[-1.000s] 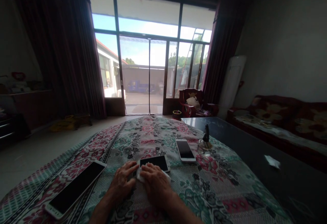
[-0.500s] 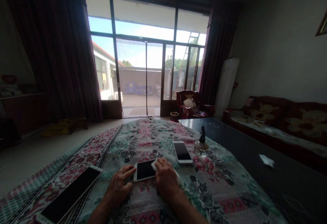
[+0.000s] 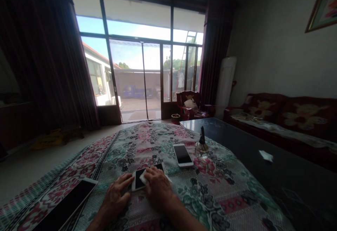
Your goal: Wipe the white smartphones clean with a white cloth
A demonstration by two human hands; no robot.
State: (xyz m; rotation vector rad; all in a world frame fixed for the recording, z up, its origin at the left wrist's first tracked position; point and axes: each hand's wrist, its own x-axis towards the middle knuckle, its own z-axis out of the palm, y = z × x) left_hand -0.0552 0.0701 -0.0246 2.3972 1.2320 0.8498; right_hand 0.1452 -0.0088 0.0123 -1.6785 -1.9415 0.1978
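A white phone with a dark screen (image 3: 138, 181) lies flat on the flowered cloth (image 3: 147, 143). My right hand (image 3: 158, 187) presses a white tissue (image 3: 143, 177) onto its screen, fingers bent over the tissue. At the phone's left edge are the fingertips of my left hand (image 3: 117, 194), thumb and fingers apart, holding nothing. Another white phone (image 3: 182, 154) rests beyond my right hand. Beside that one stands a clear bottle with a black spray top (image 3: 202, 146). A larger white-edged device with a black screen (image 3: 65, 204) lies at the lower left.
A dark glossy table (image 3: 237, 146) adjoins on the right, with a crumpled white tissue (image 3: 266, 156) on it. Behind it stands a red sofa (image 3: 302, 117). A red chair (image 3: 188, 103) and glass doors (image 3: 134, 83) are farther back.
My right hand and its tissue have slid left across the phone, uncovering the screen's right part. The camera view has turned slightly to the right.
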